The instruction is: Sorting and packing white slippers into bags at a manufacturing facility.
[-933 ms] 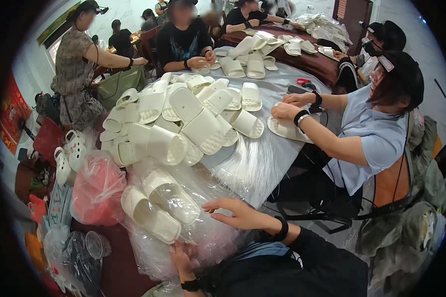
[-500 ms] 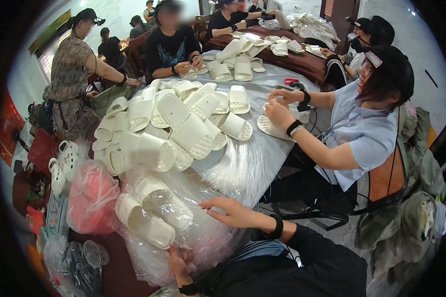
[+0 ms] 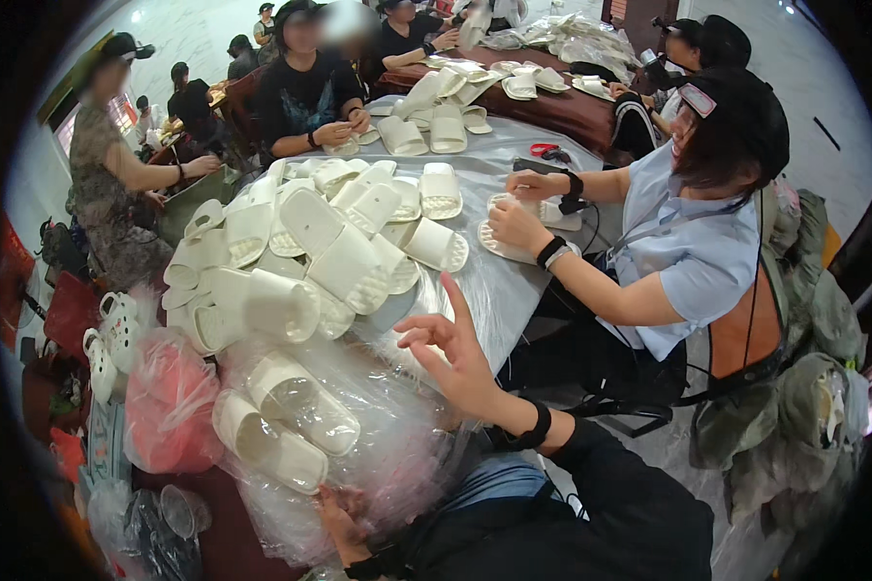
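Note:
A pair of cream slide slippers (image 3: 305,407) lies at the near side of the table, on clear plastic bags (image 3: 397,474), with shiny film over part of them. My left hand (image 3: 344,523) is at the heel end of the nearer slipper (image 3: 271,447), its bent fingers against that edge; part of the hand is hard to make out. My right hand (image 3: 446,358) is raised above the bags, right of the pair, with its fingers apart, index finger pointing up, and nothing in it. Beyond it spreads a bundle of thin clear strands (image 3: 484,310), partly hidden by the hand.
A large heap of cream slippers (image 3: 344,242) covers the table's middle. To the right, a co-worker in a light blue shirt (image 3: 683,252) handles a slipper (image 3: 509,237). A pink bundle in clear plastic (image 3: 170,402) sits at the left. Other people work around the far tables.
My right hand has risen and moved away from the slipper pair, its index finger now pointing up. My left hand stays at the slipper's heel. The whole view has shifted slightly.

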